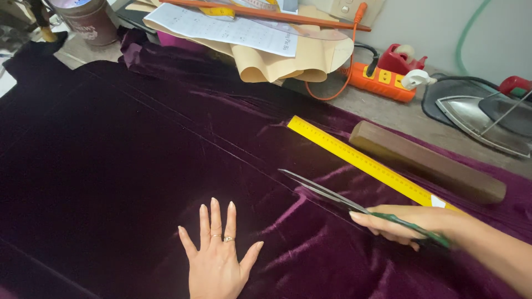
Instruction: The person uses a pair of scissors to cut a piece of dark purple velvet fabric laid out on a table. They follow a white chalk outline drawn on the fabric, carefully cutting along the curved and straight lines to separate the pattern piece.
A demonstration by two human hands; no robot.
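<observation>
- Closed around the green handles of the scissors (354, 206), the right hand (413, 224) holds them low over the velvet (127, 166), its index finger stretched along the handle toward the blades.
- Scissor blades are slightly parted and point up and to the left, their tips at a long straight crease in the cloth.
- Left hand (217, 257) lies flat on the velvet, palm down, fingers spread, gripping nothing; rings show on two fingers.
- Left hand sits to the left of the scissors and apart from them.
- Velvet is dark purple and covers most of the table (382, 108); it lies smooth on the left and wrinkles around the right hand.
- A yellow ruler (360, 161) lies on the cloth at a slant just beyond the blades, running nearly parallel to them.
- A brown wooden block (426, 163) lies just beyond the ruler, at the same slant.
- Farther back on the bare table are an orange power strip (388, 82), a red tape dispenser (400, 60) and an iron (479, 119) on a dark pad.
- Paper patterns (277, 47) are heaped at the far edge, partly overlapping the velvet.
</observation>
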